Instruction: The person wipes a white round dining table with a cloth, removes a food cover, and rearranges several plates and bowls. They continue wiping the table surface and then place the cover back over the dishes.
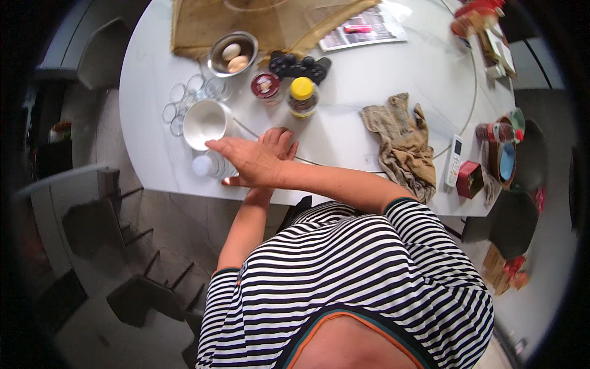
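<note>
My right arm crosses over my left forearm. My right hand [252, 161] is beside a clear plastic bottle [215, 164] with a white cap, thumb and fingers apart on either side of it; whether they touch it cannot be made out. One fingertip comes close to a white bowl [206, 123] just beyond the bottle. Partly hidden behind my right wrist, my left hand [281, 143] rests on the tabletop with its visible fingers spread. Farther off stand a jar with a dark red lid [266, 87] and a yellow-lidded jar [302, 97].
Several small glasses [178, 109] cluster left of the bowl. Beyond are a metal bowl [232, 54] with eggs, a black game controller [300, 66] and a brown mat [203, 21]. To the right lie a crumpled cloth [404, 144], a white remote [453, 161] and a red box [470, 179].
</note>
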`<state>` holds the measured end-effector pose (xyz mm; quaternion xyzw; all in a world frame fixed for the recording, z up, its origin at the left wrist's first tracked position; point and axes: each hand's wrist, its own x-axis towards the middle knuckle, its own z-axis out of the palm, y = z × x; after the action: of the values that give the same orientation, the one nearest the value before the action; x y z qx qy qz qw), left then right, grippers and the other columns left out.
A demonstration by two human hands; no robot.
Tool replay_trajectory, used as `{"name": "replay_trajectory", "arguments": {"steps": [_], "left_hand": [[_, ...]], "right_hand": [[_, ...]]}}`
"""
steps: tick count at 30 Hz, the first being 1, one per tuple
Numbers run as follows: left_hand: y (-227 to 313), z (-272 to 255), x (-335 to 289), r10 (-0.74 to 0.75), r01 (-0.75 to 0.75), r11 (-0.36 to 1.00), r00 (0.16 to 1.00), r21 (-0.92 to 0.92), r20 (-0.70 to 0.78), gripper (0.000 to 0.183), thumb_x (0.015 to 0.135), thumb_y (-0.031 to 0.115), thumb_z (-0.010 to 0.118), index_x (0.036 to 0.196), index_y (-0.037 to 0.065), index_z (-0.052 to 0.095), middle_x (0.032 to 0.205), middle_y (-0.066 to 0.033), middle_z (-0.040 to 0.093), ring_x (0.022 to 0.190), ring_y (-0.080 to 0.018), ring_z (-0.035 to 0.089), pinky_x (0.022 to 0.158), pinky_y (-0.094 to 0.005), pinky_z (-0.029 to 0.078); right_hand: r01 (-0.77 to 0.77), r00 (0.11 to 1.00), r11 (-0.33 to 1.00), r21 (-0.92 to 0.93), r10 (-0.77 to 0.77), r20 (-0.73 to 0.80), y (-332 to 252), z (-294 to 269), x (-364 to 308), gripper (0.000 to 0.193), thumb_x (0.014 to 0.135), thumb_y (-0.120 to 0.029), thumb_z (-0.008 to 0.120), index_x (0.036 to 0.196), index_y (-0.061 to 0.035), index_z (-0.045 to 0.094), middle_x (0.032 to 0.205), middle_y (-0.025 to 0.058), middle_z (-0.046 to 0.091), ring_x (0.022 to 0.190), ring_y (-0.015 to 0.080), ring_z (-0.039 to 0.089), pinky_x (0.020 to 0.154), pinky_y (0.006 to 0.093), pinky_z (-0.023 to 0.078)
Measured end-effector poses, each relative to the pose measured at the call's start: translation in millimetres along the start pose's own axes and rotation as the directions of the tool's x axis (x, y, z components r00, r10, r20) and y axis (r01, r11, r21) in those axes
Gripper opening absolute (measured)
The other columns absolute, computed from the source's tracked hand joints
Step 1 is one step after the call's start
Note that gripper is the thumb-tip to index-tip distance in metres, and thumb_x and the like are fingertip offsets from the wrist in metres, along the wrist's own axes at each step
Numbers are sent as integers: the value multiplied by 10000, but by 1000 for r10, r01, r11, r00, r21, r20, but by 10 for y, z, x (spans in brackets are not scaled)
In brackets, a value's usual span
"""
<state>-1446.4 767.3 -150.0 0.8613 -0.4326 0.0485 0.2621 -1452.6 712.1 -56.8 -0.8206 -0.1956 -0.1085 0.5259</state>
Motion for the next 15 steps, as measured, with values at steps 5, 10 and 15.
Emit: {"name": "replay_trajectory", "arguments": {"steps": [5, 10, 15], "left_hand": [[81, 1, 8, 2, -13, 993, 995, 114, 95, 536, 862, 248, 662, 1350, 87, 509, 1387, -137, 497, 1326, -326, 424, 1087, -469, 338], [37, 8, 71, -9, 4, 999, 996, 49, 87, 657, 858, 291, 669, 1420, 30, 448, 1469, -154, 423, 1391, -336, 359, 1137, -494, 291], [124, -29, 182, -51, 45, 998, 990, 53, 135, 665, 860, 292, 679, 1421, 27, 439, 1474, -158, 385, 1374, -359, 353, 1136, -501, 285]], "right_hand": [[-31, 999, 998, -54, 32, 18, -27, -390, -396, 937, 689, -223, 850, 1464, -52, 351, 1380, 178, 507, 1274, 349, 499, 1080, 428, 382], [-80, 995, 867, -492, 42, -89, 121, -1513, -1610, 694, 692, -244, 840, 1322, -129, 573, 1361, 123, 531, 1292, 322, 490, 1082, 468, 405], [-449, 875, 511, -733, 417, -246, 62, -2454, -2706, 693, 688, -274, 827, 1321, -140, 578, 1431, 117, 478, 1376, 352, 383, 1132, 545, 306]]}}
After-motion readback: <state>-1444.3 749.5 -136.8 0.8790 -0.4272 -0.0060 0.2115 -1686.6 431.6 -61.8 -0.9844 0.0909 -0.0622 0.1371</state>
